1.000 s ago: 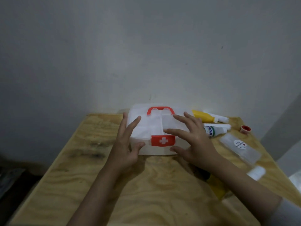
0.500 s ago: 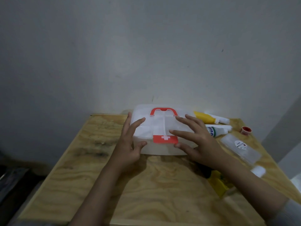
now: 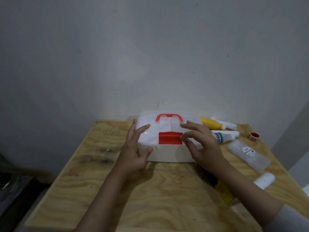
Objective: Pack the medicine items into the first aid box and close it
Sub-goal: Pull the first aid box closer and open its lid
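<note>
Where the plywood table (image 3: 103,190) meets the grey wall, we see the first aid box (image 3: 167,143), a translucent white case with a red handle (image 3: 168,117) lying flat on its lid and a red latch (image 3: 170,138) swung up at the front edge. We note both forearms reaching forward from the bottom of the view and converging on the box. The left hand (image 3: 135,153) stands at the box's left front corner, palm turned inward, its fingers spread: the forefinger lies on the lid, a further finger runs up along the left side wall, and the thumb presses the front wall. The right hand (image 3: 202,144) arches over the right front part of the lid, wrist low and knuckles raised, with fingers spread and slightly curled; two fingertips sit just beside the latch, though we cannot tell whether they touch it. Neither hand closes around anything. To the right of the box we find the loose items on the table: a yellow bottle (image 3: 211,123), a white tube (image 3: 224,137) with green lettering, a small red cap (image 3: 254,135), a clear flat case (image 3: 249,153), a white roll (image 3: 265,180), and a yellow object (image 3: 224,192) partly hidden under the right forearm.
</note>
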